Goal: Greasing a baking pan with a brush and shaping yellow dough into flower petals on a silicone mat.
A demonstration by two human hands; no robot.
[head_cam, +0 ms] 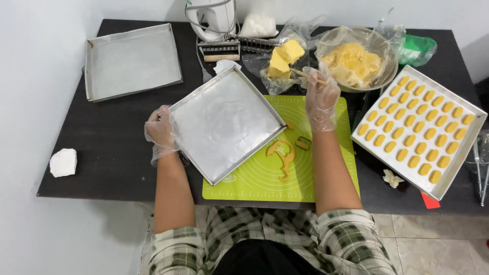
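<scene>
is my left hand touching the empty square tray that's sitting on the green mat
Touching. The head view shows the gloved left hand gripping the left corner of the empty square tray, fingers on its rim, no gap between them.

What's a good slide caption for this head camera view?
Gloved left hand steadies an empty baking tray; right hand holds a brush near butter.

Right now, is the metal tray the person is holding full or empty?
Empty: the tilted tray, gripped by the left hand, shows only bare, shiny metal, with no dough pieces on it.
</scene>
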